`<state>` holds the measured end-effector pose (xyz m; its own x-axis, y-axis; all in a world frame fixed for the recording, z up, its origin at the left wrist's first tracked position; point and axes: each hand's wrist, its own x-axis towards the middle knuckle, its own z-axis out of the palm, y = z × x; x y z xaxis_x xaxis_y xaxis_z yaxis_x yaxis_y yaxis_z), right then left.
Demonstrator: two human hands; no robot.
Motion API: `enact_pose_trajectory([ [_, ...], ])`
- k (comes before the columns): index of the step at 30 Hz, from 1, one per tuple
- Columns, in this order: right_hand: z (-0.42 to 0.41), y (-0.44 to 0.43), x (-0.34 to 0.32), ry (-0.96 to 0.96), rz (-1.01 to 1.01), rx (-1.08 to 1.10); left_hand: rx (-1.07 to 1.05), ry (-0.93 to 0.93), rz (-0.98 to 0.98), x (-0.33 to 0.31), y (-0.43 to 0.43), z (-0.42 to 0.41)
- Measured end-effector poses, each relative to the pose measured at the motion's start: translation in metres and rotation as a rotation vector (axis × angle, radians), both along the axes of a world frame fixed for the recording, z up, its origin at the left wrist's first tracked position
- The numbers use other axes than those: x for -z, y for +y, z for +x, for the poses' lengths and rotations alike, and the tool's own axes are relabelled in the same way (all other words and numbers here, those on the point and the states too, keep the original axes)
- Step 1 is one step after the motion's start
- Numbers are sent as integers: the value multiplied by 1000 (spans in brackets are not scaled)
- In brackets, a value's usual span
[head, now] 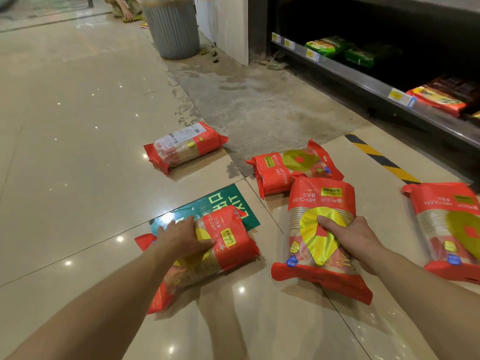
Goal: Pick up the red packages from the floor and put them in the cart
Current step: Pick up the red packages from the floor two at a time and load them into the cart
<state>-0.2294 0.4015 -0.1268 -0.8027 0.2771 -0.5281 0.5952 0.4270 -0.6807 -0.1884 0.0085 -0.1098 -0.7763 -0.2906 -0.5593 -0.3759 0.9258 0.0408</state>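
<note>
Several red packages of paper cups lie on the tiled floor. My left hand (181, 239) grips the near-left package (228, 245), which lies partly over a green EXIT floor sticker (205, 201). My right hand (350, 240) grips the middle package (320, 203), thumb on its yellow label. Another package (280, 175) lies just behind that one. One more (184, 146) lies farther back to the left, label side up. A further package (441, 224) lies at the right edge. No cart is in view.
A low dark shelf (363, 81) with green and orange packets runs along the right. A grey ribbed bin (172, 29) stands at the back beside a white pillar (226, 24). Black-yellow tape (379, 157) marks the floor. Another person's hand (127, 14) reaches down far behind.
</note>
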Motion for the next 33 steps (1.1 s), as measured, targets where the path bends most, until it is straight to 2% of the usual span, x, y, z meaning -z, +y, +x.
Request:
enact_pose_trajectory([
  [2,1,7,7,2,-17,-14,-35,-8,58,5,-6,0],
  [6,8,2,1,-11,-35,-12,-100,-80,30,3,-7,3],
  [9,8,0,4,-27,-28,-38,-214,-127,165,8,-8,9],
  [13,5,-7,4,-16,-28,-69,-443,-20,431,6,-5,12],
  [19,7,-25,-20,2,-29,-86,-626,150,669,-2,0,10],
  [27,3,-30,-39,116,-93,-91,-678,282,934,-36,25,-8],
  [33,-2,-35,-66,249,-80,-160,-621,358,1014,-62,44,-29],
])
